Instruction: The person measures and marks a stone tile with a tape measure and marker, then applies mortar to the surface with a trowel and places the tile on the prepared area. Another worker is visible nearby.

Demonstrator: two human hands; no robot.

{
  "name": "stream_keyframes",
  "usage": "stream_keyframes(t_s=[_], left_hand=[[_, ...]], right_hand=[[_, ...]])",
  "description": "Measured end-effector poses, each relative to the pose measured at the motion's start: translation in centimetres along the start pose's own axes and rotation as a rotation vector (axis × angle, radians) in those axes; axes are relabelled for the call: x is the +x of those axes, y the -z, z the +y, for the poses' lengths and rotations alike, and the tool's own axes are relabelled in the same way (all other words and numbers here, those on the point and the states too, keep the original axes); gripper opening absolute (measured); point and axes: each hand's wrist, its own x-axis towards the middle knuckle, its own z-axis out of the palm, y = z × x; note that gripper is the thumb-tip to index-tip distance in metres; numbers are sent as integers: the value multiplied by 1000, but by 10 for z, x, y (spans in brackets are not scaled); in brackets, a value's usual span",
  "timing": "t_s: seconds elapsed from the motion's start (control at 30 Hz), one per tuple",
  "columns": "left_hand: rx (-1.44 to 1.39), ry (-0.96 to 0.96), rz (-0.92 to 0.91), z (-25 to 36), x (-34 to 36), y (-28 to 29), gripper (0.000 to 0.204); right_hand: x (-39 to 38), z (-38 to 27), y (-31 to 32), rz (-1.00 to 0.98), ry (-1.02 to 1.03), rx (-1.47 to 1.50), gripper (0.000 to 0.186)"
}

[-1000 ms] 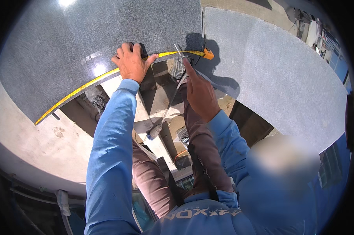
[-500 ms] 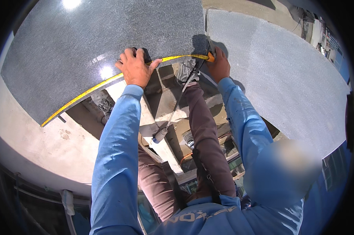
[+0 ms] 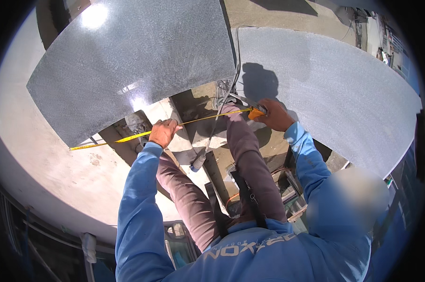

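Note:
My right hand (image 3: 277, 115) is closed around the orange case of a tape measure (image 3: 256, 113), near the left edge of the lighter grey slab (image 3: 325, 89). From the case a yellow tape blade (image 3: 132, 137) stretches left to the near left corner of the dark speckled slab (image 3: 142, 56). Partway along it, my left hand (image 3: 164, 133) pinches the blade, which looks twisted there. Both the hand and the blade's middle are off the dark slab, over the gap on my side of it.
A grey cable (image 3: 215, 123) with a plug (image 3: 198, 162) crosses the gap between my legs. Pale beams (image 3: 165, 114) and open recesses lie under and in front of the slabs. At the left is a pale, dusty ledge (image 3: 88, 174). My shoe (image 3: 223, 89) stands between the slabs.
Both hands have come off the dark slab's edge toward me, bringing the tape with them. Its blade no longer lies along that edge. The view has shifted too.

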Motion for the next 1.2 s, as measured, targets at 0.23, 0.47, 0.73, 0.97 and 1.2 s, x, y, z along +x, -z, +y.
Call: stream_keyframes(t_s=[0.23, 0.47, 0.73, 0.97, 1.2], left_hand=[[-9, 275, -165, 1, -208, 106, 32], [-168, 201, -127, 105, -259, 222, 30], [-183, -8, -255, 180, -238, 310, 25], [-415, 83, -95, 267, -95, 269, 33], [195, 84, -360, 276, 16, 238, 31]], right_hand=[[-61, -95, -60, -293, 206, 595, 32], [-156, -250, -79, -345, 259, 515, 44], [-275, -194, -21, -50, 262, 787, 37], [-371, -60, -20, 701, 57, 1052, 39], [-496, 224, -1, 1557, -801, 1814, 34]])
